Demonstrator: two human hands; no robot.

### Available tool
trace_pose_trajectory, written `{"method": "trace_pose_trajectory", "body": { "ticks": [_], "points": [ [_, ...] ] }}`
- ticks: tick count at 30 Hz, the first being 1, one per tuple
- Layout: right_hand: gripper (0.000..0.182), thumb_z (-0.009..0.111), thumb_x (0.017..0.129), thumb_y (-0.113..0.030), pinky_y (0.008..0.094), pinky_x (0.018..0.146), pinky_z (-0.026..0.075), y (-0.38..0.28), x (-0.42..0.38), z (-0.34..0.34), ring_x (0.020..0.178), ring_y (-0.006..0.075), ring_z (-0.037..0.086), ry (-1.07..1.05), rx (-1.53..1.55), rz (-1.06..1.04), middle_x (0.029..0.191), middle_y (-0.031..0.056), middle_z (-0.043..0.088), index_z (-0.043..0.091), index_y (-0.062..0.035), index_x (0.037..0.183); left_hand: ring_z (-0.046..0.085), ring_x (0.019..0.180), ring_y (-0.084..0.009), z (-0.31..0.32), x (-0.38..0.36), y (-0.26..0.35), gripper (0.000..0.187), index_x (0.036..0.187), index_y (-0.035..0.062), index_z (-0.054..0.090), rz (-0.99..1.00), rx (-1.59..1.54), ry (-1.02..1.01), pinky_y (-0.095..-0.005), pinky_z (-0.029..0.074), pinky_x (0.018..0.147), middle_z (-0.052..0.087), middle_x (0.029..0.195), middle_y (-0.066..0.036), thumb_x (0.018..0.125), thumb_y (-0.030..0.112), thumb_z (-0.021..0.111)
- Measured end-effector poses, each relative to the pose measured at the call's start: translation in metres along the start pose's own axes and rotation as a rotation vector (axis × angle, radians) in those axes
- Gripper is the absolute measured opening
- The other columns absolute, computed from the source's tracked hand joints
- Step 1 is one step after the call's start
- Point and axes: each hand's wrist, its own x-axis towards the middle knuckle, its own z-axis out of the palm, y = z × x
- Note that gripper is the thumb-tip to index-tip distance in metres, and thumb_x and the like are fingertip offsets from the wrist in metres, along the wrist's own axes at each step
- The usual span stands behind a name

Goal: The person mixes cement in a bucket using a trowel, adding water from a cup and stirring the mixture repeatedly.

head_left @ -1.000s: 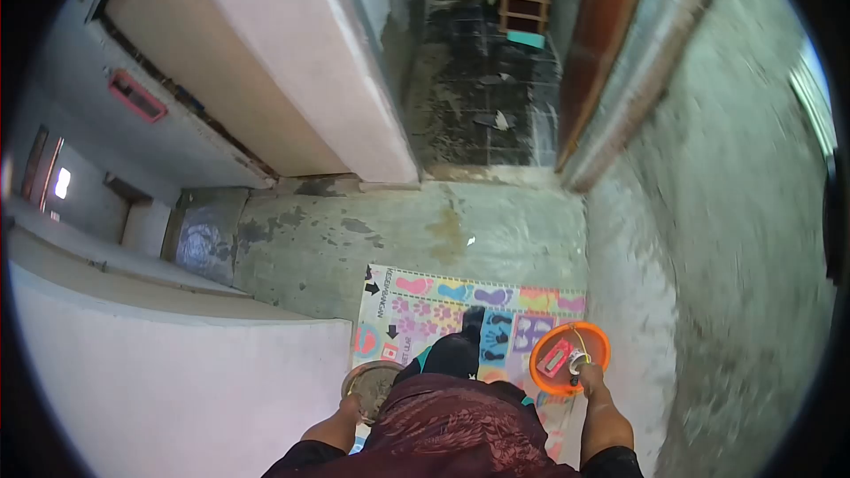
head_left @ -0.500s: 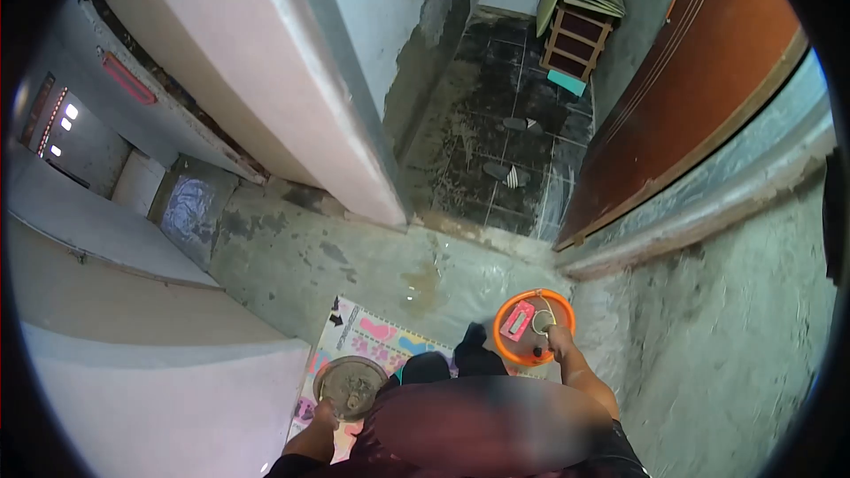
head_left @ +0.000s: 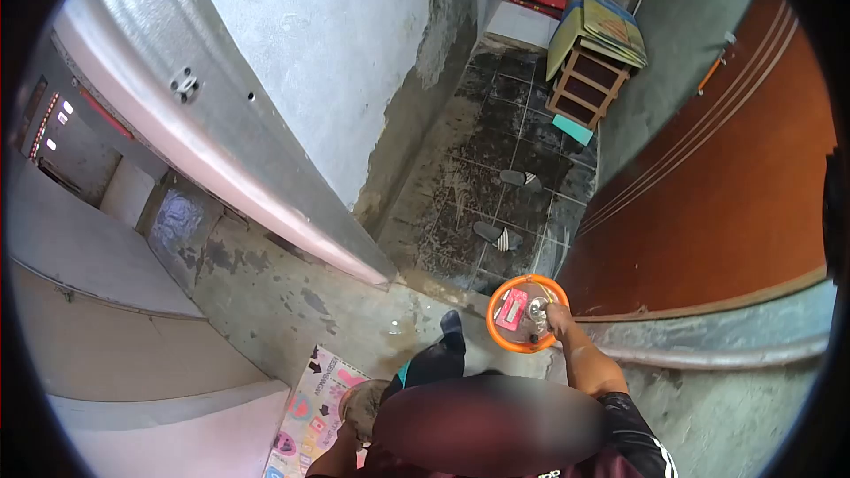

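My right hand (head_left: 558, 319) is closed at the right side of an orange-rimmed basin (head_left: 492, 333). Inside the basin lie a pink-red box (head_left: 511, 310), a clear round item (head_left: 537, 308) near my fingers, and a small dark object. At the lower left, a round grey-brown container (head_left: 365, 403) shows partly beside my leg. My left hand (head_left: 348, 434) is at its lower edge, with its fingers hidden. A blurred patch covers the area between my arms.
A printed mat (head_left: 305, 407) lies at the lower left. Ahead, a doorway opens onto dark tiles (head_left: 518, 124) with two slippers (head_left: 500, 236), a wooden rack (head_left: 586, 84) and folded mats (head_left: 611, 26). A brown door (head_left: 708, 204) stands at the right.
The view has moved forward towards the doorway. One foot has stepped ahead off the mat. The basin and the round container have moved along with my hands, and the container is now more hidden.
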Motion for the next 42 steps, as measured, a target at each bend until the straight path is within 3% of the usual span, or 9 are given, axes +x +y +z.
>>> {"method": "trace_pose_trajectory", "body": {
  "ticks": [2, 3, 4, 9, 16, 21, 23, 35, 42],
  "points": [
    [0.022, 0.06, 0.088, -0.019, 0.037, 0.049, 0.037, -0.04, 0.014, -0.006, 0.052, 0.0168, 0.045, 0.029, 0.019, 0.008, 0.063, 0.0059, 0.05, 0.067, 0.0007, 0.093, 0.048, 0.05, -0.0225, 0.028, -0.022, 0.027, 0.024, 0.065, 0.0094, 0.051, 0.019, 0.128, 0.033, -0.0397, 0.035, 0.044, 0.049, 0.058, -0.009, 0.087, 0.017, 0.045],
    [0.022, 0.059, 0.089, -0.019, 0.0373, 0.049, 0.037, -0.058, 0.018, -0.009, 0.052, 0.0167, 0.044, 0.051, 0.043, 0.029, 0.062, 0.0055, 0.048, 0.068, 0.0004, 0.095, 0.053, 0.064, -0.0228, 0.033, -0.007, 0.026, 0.014, 0.089, 0.0069, 0.056, -0.034, 0.034, -0.014, -0.0419, 0.041, 0.052, 0.053, 0.077, -0.009, 0.083, 0.02, 0.055],
    [0.022, 0.059, 0.089, -0.02, 0.0374, 0.049, 0.037, -0.073, 0.022, -0.014, 0.052, 0.0168, 0.044, 0.054, 0.028, -0.012, 0.062, 0.0054, 0.048, 0.068, -0.0004, 0.093, 0.058, 0.078, -0.0231, 0.031, 0.0, 0.019, 0.039, 0.114, 0.0043, 0.061, -0.089, -0.052, -0.053, -0.0441, 0.047, 0.06, 0.058, 0.096, -0.009, 0.079, 0.023, 0.066],
    [0.02, 0.059, 0.089, -0.023, 0.0351, 0.049, 0.033, -0.144, 0.05, -0.046, 0.049, 0.0152, 0.038, 0.006, 0.123, -0.029, 0.057, 0.0001, 0.042, 0.057, -0.0108, 0.074, 0.057, 0.071, -0.0229, 0.059, -0.013, 0.033, 0.033, 0.109, 0.0055, 0.062, 0.051, -0.147, -0.161, -0.0424, 0.048, 0.061, 0.058, 0.091, -0.009, 0.08, 0.022, 0.065],
    [0.025, 0.058, 0.09, -0.023, 0.0365, 0.048, 0.032, -0.223, 0.056, -0.062, 0.046, 0.0156, 0.035, 0.104, 0.16, -0.02, 0.054, -0.0004, 0.036, 0.048, -0.0143, 0.069, 0.055, 0.064, -0.022, 0.092, 0.001, 0.043, 0.021, 0.1, 0.0057, 0.063, 0.139, -0.24, -0.162, -0.0411, 0.047, 0.057, 0.057, 0.081, -0.008, 0.083, 0.019, 0.06],
    [0.026, 0.058, 0.09, -0.022, 0.0368, 0.046, 0.031, -0.25, 0.069, -0.079, 0.045, 0.0164, 0.034, 0.113, 0.233, -0.03, 0.054, 0.001, 0.036, 0.045, -0.0144, 0.069, 0.055, 0.062, -0.0205, 0.094, 0.03, 0.045, 0.013, 0.094, 0.0075, 0.06, 0.098, -0.435, -0.221, -0.0392, 0.046, 0.055, 0.053, 0.073, -0.007, 0.088, 0.017, 0.054],
    [0.025, 0.058, 0.09, -0.021, 0.0367, 0.046, 0.03, -0.262, 0.081, -0.081, 0.044, 0.0166, 0.033, 0.083, 0.279, -0.032, 0.054, 0.0014, 0.036, 0.045, -0.0143, 0.069, 0.054, 0.062, -0.0202, 0.11, 0.028, 0.084, 0.012, 0.092, 0.0079, 0.06, 0.109, -0.47, -0.241, -0.0388, 0.046, 0.055, 0.052, 0.071, -0.006, 0.088, 0.017, 0.053],
    [0.02, 0.062, 0.088, -0.022, 0.0378, 0.047, 0.034, -0.278, 0.122, -0.096, 0.045, 0.0166, 0.035, 0.141, 0.294, 0.046, 0.056, 0.0015, 0.038, 0.052, -0.0124, 0.074, 0.054, 0.062, -0.0223, 0.127, 0.0, 0.148, 0.015, 0.094, 0.0044, 0.061, 0.022, -0.278, -0.07, -0.0412, 0.046, 0.053, 0.053, 0.072, -0.009, 0.087, 0.018, 0.058],
    [0.016, 0.063, 0.088, -0.025, 0.0384, 0.048, 0.035, -0.289, 0.213, -0.122, 0.046, 0.0173, 0.039, 0.135, 0.199, 0.166, 0.058, 0.002, 0.042, 0.059, -0.0107, 0.083, 0.054, 0.062, -0.0235, 0.176, -0.039, 0.167, 0.018, 0.095, 0.0024, 0.062, -0.072, -0.191, 0.046, -0.0425, 0.047, 0.052, 0.054, 0.073, -0.011, 0.086, 0.018, 0.06]
  ]
}}
